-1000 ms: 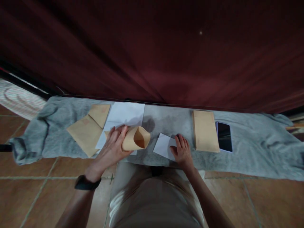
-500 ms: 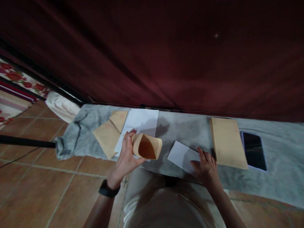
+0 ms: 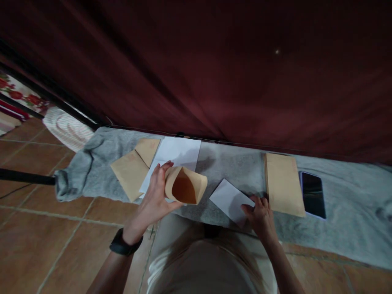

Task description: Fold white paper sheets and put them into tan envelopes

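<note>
Your left hand (image 3: 155,198)'s squeezing the kraft envelope (image 3: 185,188) agape above the white sheets (image 3: 183,152); right hand (image 3: 261,214)'s pinching the small white paper (image 3: 229,201)'s right end. Probably light, easily creased stuff, so grip edges gently.

Frame's running dim; red curtain (image 3: 196,90) is sinking toward black up top, one small glint (image 3: 277,52) showing. White paper (image 3: 180,148) is reading brightest. Soft shadow is falling up-right of the left hand (image 3: 157,196) onto grey cloth (image 3: 235,163), light coming from near left. Wide lens is stretching edges; right side's blurring.
</note>
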